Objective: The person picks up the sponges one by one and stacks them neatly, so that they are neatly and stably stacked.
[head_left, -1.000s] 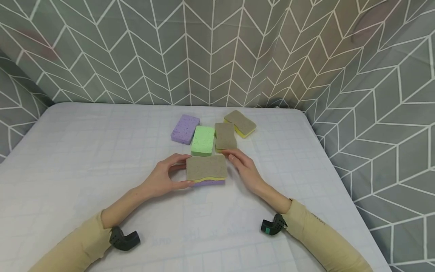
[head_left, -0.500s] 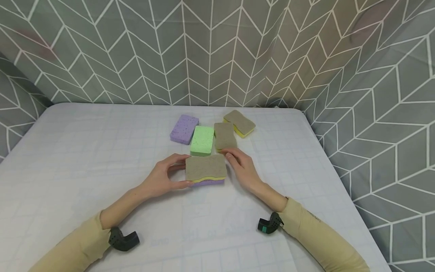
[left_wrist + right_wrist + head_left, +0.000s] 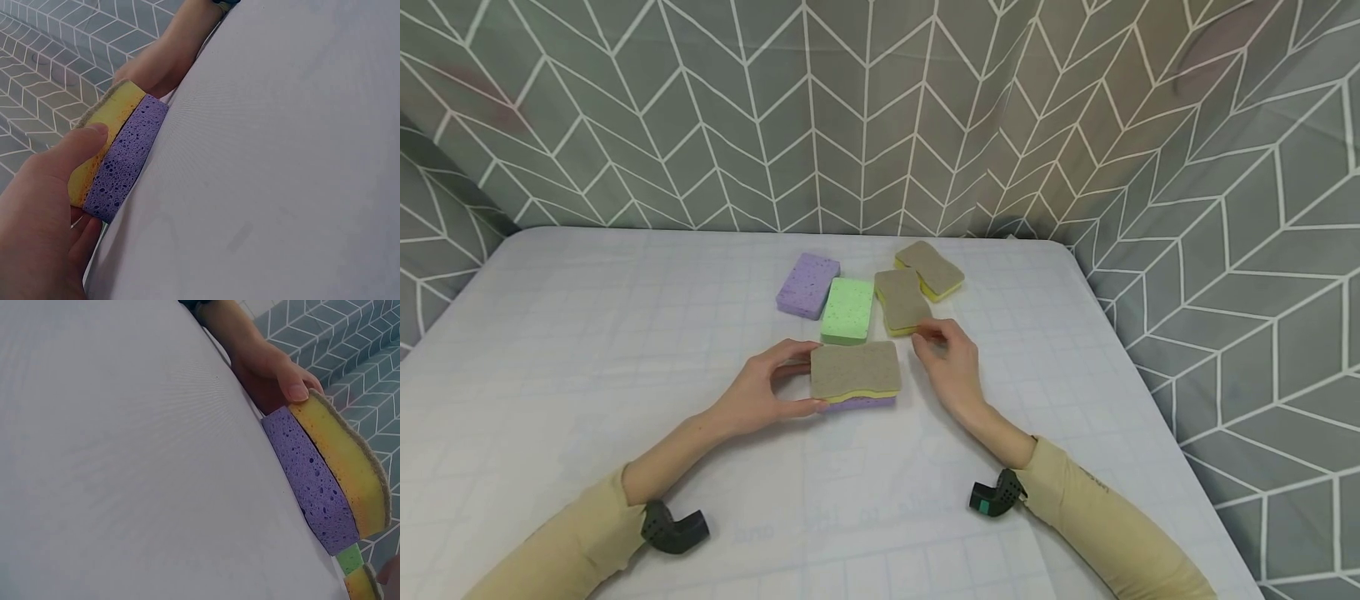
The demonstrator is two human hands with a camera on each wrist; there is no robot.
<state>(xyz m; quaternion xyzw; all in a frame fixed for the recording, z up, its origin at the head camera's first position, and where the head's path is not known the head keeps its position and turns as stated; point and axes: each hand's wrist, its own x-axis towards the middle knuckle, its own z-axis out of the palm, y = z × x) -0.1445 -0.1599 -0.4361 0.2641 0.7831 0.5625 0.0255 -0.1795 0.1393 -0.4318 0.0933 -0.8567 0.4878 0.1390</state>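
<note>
In the head view, my left hand [image 3: 756, 392] grips the left end of a yellow scrub sponge [image 3: 855, 368] with a grey-brown scouring top. It lies flat on a purple sponge [image 3: 861, 403]. The left wrist view has the thumb on the yellow side, above the pitted purple sponge [image 3: 128, 156]; some fingers are hidden behind. To the right, my right hand [image 3: 953, 371], fingers curled, pinches the near right corner of a second scrub sponge [image 3: 901, 300]. Only its yellow end [image 3: 359, 584] and part of that hand [image 3: 392, 578] show in the right wrist view.
A light green sponge [image 3: 847, 310] lies just behind the stack. Farther back are another purple sponge [image 3: 808, 286] and a third scrub sponge [image 3: 931, 268]. The table [image 3: 625, 317] has a white cover and meets a patterned grey curtain [image 3: 835, 117].
The second scrub sponge's near end has swung to the right, away from the green sponge, along with my right hand, whose fingers are now more curled. My left hand and the stack stay put.
</note>
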